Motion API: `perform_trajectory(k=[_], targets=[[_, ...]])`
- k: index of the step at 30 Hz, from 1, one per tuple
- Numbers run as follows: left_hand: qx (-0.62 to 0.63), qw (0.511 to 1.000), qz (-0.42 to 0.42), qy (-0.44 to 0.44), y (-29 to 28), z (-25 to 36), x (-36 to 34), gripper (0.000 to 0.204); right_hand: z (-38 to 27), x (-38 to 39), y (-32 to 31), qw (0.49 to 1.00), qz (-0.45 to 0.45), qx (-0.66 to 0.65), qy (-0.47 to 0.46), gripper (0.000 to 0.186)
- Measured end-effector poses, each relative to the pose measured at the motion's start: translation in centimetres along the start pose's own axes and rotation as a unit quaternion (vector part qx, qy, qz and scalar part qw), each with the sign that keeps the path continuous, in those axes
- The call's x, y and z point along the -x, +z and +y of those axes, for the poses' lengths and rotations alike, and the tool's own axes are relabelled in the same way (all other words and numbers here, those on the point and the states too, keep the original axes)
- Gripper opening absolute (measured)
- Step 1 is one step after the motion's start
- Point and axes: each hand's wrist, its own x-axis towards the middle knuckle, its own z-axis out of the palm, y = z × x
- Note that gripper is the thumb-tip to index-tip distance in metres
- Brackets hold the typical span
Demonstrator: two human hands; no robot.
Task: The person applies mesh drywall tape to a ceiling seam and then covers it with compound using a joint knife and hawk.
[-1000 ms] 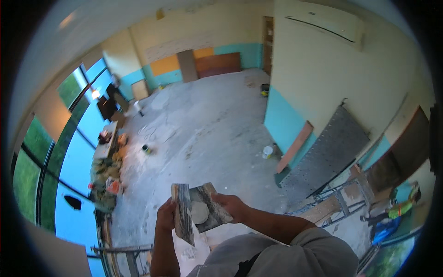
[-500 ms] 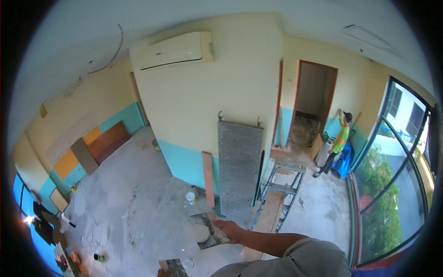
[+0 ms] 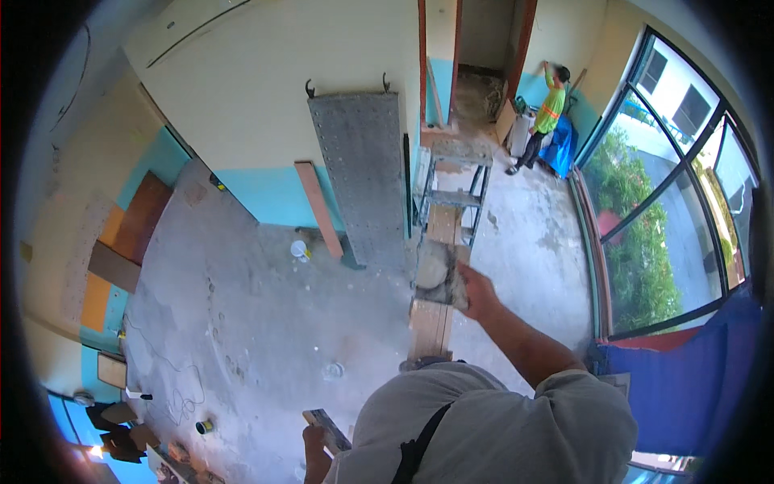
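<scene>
My right hand (image 3: 479, 292) reaches forward over the room and is closed round the right edge of a wide, flat putty blade (image 3: 456, 274). A round dollop of pale filler (image 3: 432, 266) lies on that blade's face. Low on the left, my left hand (image 3: 316, 445) grips a second grey, smeared putty blade (image 3: 329, 429) with a light edge. My body hides part of the left forearm. The two blades are well apart, and neither touches a wall.
Far below lies a grey floor (image 3: 250, 298) with a white bucket (image 3: 299, 248) on it. A stepladder (image 3: 453, 196) and a tall perforated metal plank (image 3: 360, 173) stand ahead. A co-worker (image 3: 548, 117) in a bright vest is at the far wall. Windows (image 3: 669, 185) line the right.
The view has tipped downward and turned right. My right hand has swung right with the loaded blade, which is now in front of the ladder. My left hand shows more of its blade.
</scene>
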Motion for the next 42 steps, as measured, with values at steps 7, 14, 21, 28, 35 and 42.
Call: perform_trajectory(k=[7,14,21,28,35,42], targets=[[0.038,0.999,-0.025,-0.026,1.1,-1.3,0.0,0.021,-3.6,3.8,-1.8,0.992,0.04,-0.03,-0.115,0.038],[0.147,0.977,-0.071,-0.137,-1.6,-3.9,-6.8,0.025,-5.2,6.0,-4.6,0.98,0.066,-0.057,-0.179,0.04],[0.191,0.967,-0.085,-0.148,-4.5,-6.0,-14.6,0.041,-6.7,7.1,-7.1,0.967,0.109,-0.073,-0.219,0.039],[0.262,0.958,-0.046,-0.105,-13.3,-4.2,-23.7,0.046,-9.1,6.8,-10.2,0.952,0.141,-0.094,-0.254,0.044],[0.398,0.901,-0.05,-0.167,-23.5,2.0,-31.9,0.048,-11.6,6.4,-11.3,0.938,0.17,-0.106,-0.284,0.043],[0.367,0.917,-0.06,-0.144,-26.2,4.5,-38.6,0.047,-12.9,5.4,-12.1,0.933,0.17,-0.121,-0.292,0.045]])
